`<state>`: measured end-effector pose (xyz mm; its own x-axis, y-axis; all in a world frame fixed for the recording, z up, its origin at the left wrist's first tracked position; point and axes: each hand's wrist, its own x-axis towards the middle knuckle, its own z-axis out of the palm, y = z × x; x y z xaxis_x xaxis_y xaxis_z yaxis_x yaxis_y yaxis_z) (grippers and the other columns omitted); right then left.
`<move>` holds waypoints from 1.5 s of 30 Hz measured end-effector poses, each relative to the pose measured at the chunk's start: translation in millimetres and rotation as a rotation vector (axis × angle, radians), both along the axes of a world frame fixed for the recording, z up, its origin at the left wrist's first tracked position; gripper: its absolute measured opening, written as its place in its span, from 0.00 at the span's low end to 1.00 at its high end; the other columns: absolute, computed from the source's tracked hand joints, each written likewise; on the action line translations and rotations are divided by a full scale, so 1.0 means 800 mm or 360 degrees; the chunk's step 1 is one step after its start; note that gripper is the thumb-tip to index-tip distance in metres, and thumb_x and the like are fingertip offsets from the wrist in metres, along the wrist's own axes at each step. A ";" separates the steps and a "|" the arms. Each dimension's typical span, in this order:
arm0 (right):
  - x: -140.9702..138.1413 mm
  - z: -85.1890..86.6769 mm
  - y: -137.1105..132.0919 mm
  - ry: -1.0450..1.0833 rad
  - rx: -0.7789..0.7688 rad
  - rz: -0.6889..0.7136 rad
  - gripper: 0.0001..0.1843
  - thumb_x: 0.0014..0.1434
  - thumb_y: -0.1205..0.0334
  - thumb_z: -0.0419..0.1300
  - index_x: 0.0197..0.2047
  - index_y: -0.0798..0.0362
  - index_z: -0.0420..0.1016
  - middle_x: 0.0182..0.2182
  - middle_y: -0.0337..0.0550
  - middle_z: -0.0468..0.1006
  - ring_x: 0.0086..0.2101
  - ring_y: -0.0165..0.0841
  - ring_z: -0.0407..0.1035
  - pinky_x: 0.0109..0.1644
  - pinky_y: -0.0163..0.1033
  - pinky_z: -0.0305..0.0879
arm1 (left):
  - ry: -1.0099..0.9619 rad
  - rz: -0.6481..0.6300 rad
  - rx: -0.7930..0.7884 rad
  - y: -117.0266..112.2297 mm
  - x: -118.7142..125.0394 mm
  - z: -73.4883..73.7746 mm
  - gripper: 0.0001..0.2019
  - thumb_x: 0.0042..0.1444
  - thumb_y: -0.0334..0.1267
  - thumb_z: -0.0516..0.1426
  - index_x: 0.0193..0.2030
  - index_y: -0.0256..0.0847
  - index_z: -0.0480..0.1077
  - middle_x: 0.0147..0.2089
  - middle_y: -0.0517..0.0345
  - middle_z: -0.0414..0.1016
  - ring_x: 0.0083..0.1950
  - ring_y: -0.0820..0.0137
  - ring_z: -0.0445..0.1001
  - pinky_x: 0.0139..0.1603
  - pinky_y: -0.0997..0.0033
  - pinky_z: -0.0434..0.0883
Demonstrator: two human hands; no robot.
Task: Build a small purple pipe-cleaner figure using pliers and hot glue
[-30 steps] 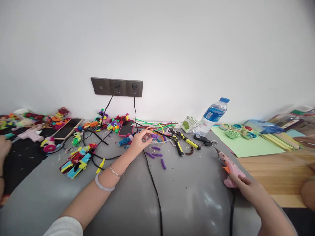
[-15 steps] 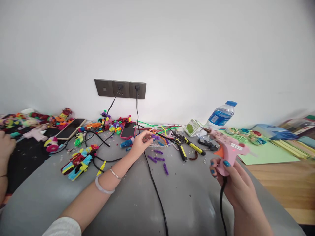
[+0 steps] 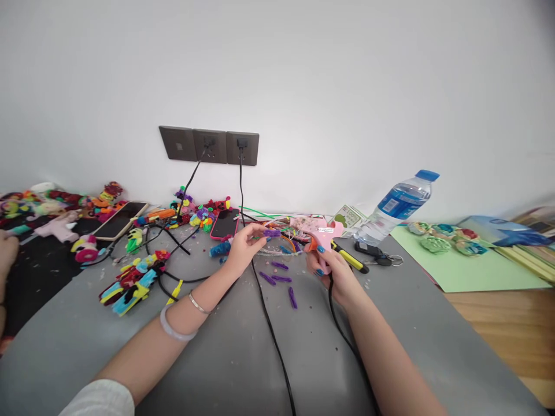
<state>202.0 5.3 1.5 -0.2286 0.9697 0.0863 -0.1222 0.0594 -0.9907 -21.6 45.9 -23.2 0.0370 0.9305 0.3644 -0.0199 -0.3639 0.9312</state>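
Observation:
Between the thumb and fingers of my left hand (image 3: pixel 246 247) is a short purple pipe cleaner piece (image 3: pixel 272 233), held above the grey table (image 3: pixel 303 358). My right hand (image 3: pixel 332 268) is wrapped round the handle of a pink hot glue gun (image 3: pixel 323 234), with fingers near its orange trigger (image 3: pixel 310 245). The gun points left, its tip close to the purple piece; whether they touch I cannot tell. Several more folded purple pieces (image 3: pixel 281 279) lie on the table below my hands. A clear hoop (image 3: pixel 277 252) lies behind them, partly hidden.
A tilted water bottle (image 3: pixel 401 205), a key fob (image 3: pixel 370 252) and yellow-black pliers (image 3: pixel 353 260) lie to the right. Phones (image 3: pixel 121 221), pipe cleaner figures (image 3: pixel 132 283) and black cables (image 3: pixel 269 329) are at the left and middle. Another person's hand (image 3: pixel 6 254) shows at the left edge.
My right hand has brought the glue gun leftward from the right side, close to the purple piece in my left hand. The left hand has stayed nearly in place. The view has shifted slightly.

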 end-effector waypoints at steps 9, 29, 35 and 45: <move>-0.003 -0.016 -0.005 -0.0325 0.0188 -0.0198 0.24 0.60 0.38 0.57 0.37 0.53 0.73 0.16 0.32 0.60 0.20 0.28 0.50 0.26 0.36 0.46 | -0.0045 0.0074 0.0006 0.002 0.000 -0.005 0.09 0.52 0.37 0.62 0.40 0.38 0.73 0.37 0.54 0.76 0.37 0.70 0.75 0.33 0.75 0.74; -0.006 -0.025 -0.002 -0.0431 0.0198 -0.0088 0.26 0.59 0.36 0.57 0.35 0.53 0.71 0.16 0.32 0.62 0.19 0.28 0.52 0.26 0.36 0.48 | -0.0002 0.0088 0.0034 -0.001 0.001 -0.003 0.09 0.52 0.36 0.61 0.40 0.38 0.73 0.40 0.52 0.76 0.42 0.67 0.75 0.36 0.73 0.75; -0.007 -0.023 -0.003 -0.0416 0.0198 -0.0086 0.26 0.59 0.36 0.57 0.34 0.53 0.70 0.15 0.32 0.62 0.19 0.27 0.52 0.26 0.36 0.48 | -0.0008 0.0088 0.0046 -0.002 0.001 -0.002 0.09 0.52 0.36 0.61 0.41 0.38 0.73 0.40 0.52 0.76 0.42 0.67 0.75 0.35 0.74 0.74; -0.009 -0.018 -0.004 -0.0412 0.0178 -0.0102 0.26 0.59 0.35 0.57 0.30 0.52 0.67 0.15 0.33 0.62 0.20 0.27 0.52 0.26 0.36 0.49 | 0.0070 0.0143 0.0097 -0.003 -0.001 0.001 0.09 0.53 0.36 0.61 0.41 0.39 0.73 0.38 0.55 0.76 0.40 0.68 0.75 0.35 0.73 0.74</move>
<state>194.9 2.0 -12.8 -0.1956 0.9706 0.1401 0.1412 0.1692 -0.9754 -22.0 43.3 -22.4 -0.0285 0.9068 0.4205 0.0558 -0.4186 0.9065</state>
